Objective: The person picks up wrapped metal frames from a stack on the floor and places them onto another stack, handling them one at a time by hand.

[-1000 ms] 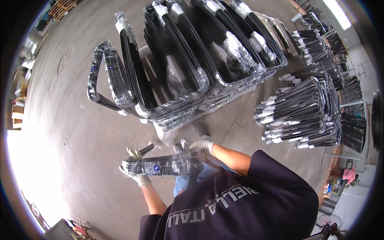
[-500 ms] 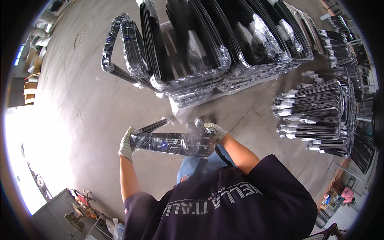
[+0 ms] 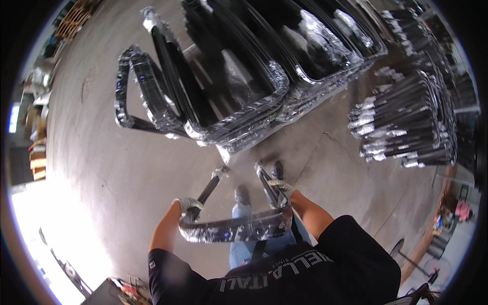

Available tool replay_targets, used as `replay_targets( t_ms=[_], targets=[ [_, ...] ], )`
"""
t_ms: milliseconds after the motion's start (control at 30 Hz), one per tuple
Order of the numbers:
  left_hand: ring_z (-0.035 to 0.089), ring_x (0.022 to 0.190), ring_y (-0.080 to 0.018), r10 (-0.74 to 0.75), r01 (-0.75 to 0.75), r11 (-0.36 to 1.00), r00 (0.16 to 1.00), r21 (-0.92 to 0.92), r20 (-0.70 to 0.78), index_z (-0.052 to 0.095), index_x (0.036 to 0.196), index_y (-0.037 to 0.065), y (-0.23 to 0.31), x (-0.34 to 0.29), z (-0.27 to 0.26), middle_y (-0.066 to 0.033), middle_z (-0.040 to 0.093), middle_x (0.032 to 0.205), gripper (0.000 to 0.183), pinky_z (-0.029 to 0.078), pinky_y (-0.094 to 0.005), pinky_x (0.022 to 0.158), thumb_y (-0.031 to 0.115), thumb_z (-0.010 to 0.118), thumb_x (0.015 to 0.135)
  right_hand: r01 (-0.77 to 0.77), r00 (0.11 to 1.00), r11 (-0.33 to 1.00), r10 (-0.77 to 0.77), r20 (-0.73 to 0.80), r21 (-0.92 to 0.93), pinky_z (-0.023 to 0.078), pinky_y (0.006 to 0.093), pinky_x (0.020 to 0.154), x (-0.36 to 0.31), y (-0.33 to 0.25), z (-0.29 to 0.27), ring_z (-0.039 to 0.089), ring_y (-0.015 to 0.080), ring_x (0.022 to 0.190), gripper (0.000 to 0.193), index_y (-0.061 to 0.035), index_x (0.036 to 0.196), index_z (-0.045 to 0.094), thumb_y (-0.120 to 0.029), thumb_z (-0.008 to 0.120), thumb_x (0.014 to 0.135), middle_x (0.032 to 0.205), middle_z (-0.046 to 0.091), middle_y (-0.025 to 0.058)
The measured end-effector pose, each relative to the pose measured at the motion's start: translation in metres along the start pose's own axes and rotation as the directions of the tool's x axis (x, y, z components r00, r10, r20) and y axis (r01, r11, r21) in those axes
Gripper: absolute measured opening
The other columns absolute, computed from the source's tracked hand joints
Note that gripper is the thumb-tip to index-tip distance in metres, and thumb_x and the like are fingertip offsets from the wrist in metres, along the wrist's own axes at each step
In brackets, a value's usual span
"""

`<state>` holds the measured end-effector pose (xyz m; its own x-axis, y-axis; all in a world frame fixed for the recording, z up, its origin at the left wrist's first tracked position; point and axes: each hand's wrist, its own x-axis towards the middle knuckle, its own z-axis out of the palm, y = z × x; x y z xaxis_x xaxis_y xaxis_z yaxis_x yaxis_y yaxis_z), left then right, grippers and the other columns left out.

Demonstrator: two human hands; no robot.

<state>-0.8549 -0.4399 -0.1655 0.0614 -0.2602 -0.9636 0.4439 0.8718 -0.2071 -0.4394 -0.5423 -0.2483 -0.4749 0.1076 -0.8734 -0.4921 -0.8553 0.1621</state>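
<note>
The left hand [image 3: 187, 204] had its grip clamped on one side of the black U-shaped bundle [image 3: 234, 228], and the right hand [image 3: 283, 188] on the other. The bundle was before the person's legs [image 3: 239, 252], its ends toward the wrapped frames [image 3: 244, 123].

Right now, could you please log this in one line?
left hand: holds black frame; right hand: holds same frame; wrapped stack: ahead

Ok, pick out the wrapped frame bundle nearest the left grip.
The U-shaped bundle in front of the person's legs: left grip and right grip hold its sides. Other bundles are farther off, untouched.
</note>
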Motion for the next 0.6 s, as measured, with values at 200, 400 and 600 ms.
replay_targets(
  t_ms=[200, 400, 600],
  targets=[
    [0.062, 0.063, -0.0328, -0.030, 0.034, 0.993, 0.999, 0.115, -0.036, 0.054, 0.088, -0.003, -0.011, 0.104, -0.006, -0.0207, 0.061, 0.075, 0.031, 0.053, -0.0499, 0.064, 0.012, 0.070, 0.066, 0.093, 0.971, 0.996, -0.095, -0.220, -0.017, 0.047, 0.0360, 0.041, -0.037, 0.027, 0.032, 0.052, 0.0227, 0.047, 0.039, -0.0088, 0.080, 0.055, -0.037, 0.075, 0.062, 0.063, 0.054, 0.0082],
    [0.056, 0.049, -0.0301, 0.074, -0.078, 0.997, 0.979, -0.018, -0.189, 0.056, 0.079, 0.001, -0.031, 0.150, 0.014, -0.0162, 0.055, 0.062, 0.023, 0.051, -0.0429, 0.051, 0.008, 0.067, 0.060, 0.188, 0.973, 0.982, -0.188, -0.134, -0.010, 0.044, 0.0393, 0.036, 0.025, 0.075, -0.033, 0.048, 0.0273, 0.037, 0.047, -0.0016, 0.077, 0.055, -0.040, 0.075, 0.059, 0.050, 0.051, 0.0157],
    [0.051, 0.044, -0.0245, 0.166, -0.171, 0.985, 0.979, -0.035, -0.115, 0.057, 0.062, 0.005, -0.079, 0.148, 0.040, -0.0112, 0.052, 0.054, 0.010, 0.048, -0.0388, 0.045, 0.014, 0.062, 0.062, 0.254, 0.964, 0.965, -0.248, -0.092, 0.062, 0.042, 0.0357, 0.035, 0.045, 0.145, -0.077, 0.049, 0.0235, 0.036, 0.026, -0.0040, 0.069, 0.056, -0.027, 0.067, 0.067, 0.048, 0.051, 0.0121]
  ],
)
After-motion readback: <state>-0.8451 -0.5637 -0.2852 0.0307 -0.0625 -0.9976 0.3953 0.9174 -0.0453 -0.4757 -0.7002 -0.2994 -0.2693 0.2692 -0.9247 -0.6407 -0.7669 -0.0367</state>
